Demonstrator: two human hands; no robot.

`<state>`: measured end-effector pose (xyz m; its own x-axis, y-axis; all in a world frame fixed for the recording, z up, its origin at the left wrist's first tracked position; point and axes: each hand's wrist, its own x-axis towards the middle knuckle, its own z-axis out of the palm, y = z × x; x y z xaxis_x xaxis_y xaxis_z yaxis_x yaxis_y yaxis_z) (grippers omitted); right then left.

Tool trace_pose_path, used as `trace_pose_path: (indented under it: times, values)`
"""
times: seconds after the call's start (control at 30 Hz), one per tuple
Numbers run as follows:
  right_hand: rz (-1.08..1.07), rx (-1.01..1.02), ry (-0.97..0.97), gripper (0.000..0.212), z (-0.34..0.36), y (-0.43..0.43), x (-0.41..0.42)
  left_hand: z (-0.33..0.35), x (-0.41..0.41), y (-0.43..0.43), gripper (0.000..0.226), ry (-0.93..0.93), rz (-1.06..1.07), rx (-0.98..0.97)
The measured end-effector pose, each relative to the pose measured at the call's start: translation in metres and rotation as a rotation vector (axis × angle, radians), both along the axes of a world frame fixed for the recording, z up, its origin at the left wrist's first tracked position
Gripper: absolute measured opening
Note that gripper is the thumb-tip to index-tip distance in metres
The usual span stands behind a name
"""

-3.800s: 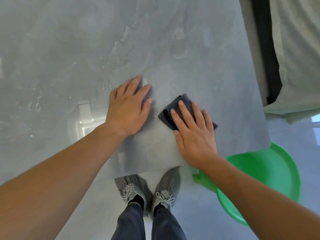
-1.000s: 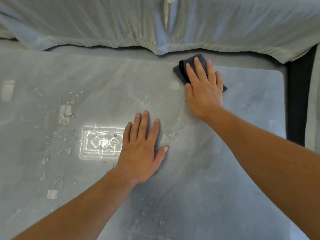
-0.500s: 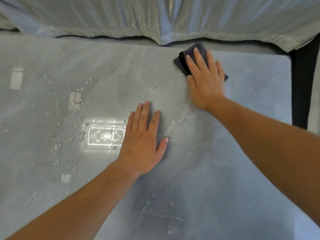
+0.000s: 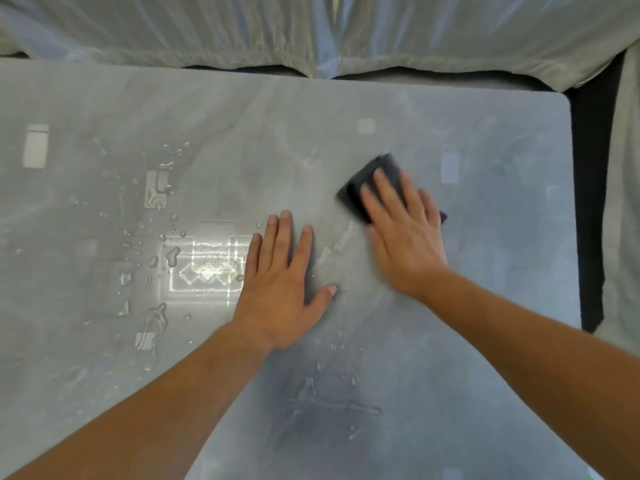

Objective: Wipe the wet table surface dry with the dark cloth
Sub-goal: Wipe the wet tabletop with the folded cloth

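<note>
The grey table (image 4: 485, 341) fills the view. A folded dark cloth (image 4: 372, 183) lies flat on it, right of centre. My right hand (image 4: 405, 233) presses down on the cloth with straight fingers and is blurred by motion. My left hand (image 4: 280, 289) rests flat on the table beside it, fingers spread, holding nothing. Water drops and small puddles (image 4: 156, 258) cover the table's left half. A wet streak (image 4: 341, 240) lies between my hands, and more drops (image 4: 332, 400) sit near the front.
A pale sheet-covered piece of furniture (image 4: 311, 29) runs along the table's far edge. A dark gap (image 4: 592, 202) and more pale fabric lie beyond the right edge. A bright light reflection (image 4: 207, 261) glares left of my left hand.
My right hand has slid the cloth from the table's far edge back toward me, close to my left hand. My left hand has stayed flat in the same spot.
</note>
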<state>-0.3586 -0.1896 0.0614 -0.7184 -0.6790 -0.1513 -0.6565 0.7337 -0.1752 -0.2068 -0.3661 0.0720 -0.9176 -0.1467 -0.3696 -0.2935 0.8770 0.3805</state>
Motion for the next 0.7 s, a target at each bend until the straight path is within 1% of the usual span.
trace_pose_path:
  times: [0.07,0.1,0.13,0.17,0.23,0.27,0.3,0.33,0.37,0.43,0.5,0.53,0.57,0.6,0.7]
  values:
    - [0.256,0.043,0.001,0.055,0.0,0.027,0.013,0.001,-0.001,-0.002,0.096,-0.026,-0.003,0.028]
    - [0.31,0.061,0.002,0.056,0.0,0.035,0.005,0.001,-0.001,-0.004,0.098,-0.031,-0.006,0.039]
    - [0.277,0.067,0.004,0.056,-0.001,0.039,-0.006,0.001,0.0,-0.005,0.099,-0.029,-0.013,0.045]
    - [0.169,0.065,0.001,0.057,-0.002,0.038,-0.017,0.001,0.0,-0.006,0.099,-0.025,-0.024,0.047]
    - [-0.138,0.038,-0.013,0.056,-0.001,0.022,-0.03,0.001,0.003,-0.006,0.1,-0.002,-0.023,0.055]
    - [-0.253,0.017,-0.021,0.056,-0.002,0.011,-0.026,0.001,0.004,-0.006,0.099,0.025,-0.014,0.057]
    - [-0.309,0.005,-0.018,0.056,-0.001,0.002,-0.016,0.001,0.007,-0.005,0.098,0.057,-0.01,0.054]
    - [-0.299,-0.001,0.001,0.057,-0.001,-0.003,0.001,0.002,0.011,-0.003,0.096,0.087,-0.012,0.047]
    - [-0.225,-0.003,0.016,0.057,-0.002,-0.001,0.022,0.002,0.017,-0.001,0.093,0.108,-0.015,0.04]
    - [0.003,0.019,0.017,0.057,-0.003,0.017,0.063,0.004,0.031,0.005,0.087,0.117,-0.024,0.033]
    - [0.18,0.053,-0.018,0.056,0.0,0.037,0.071,0.007,0.046,0.012,0.083,0.1,-0.031,0.033]
    - [0.219,0.055,-0.019,0.056,0.0,0.042,0.063,0.008,0.054,0.016,0.082,0.091,-0.039,0.03]
    - [0.207,0.049,-0.009,0.056,-0.001,0.043,0.052,0.008,0.061,0.019,0.081,0.086,-0.049,0.019]
    - [0.14,0.035,-0.002,0.056,-0.001,0.042,0.039,0.007,0.066,0.021,0.079,0.085,-0.059,0.005]
    - [-0.196,-0.008,-0.033,0.056,-0.001,0.025,0.023,0.006,0.083,0.025,0.075,0.075,-0.052,-0.018]
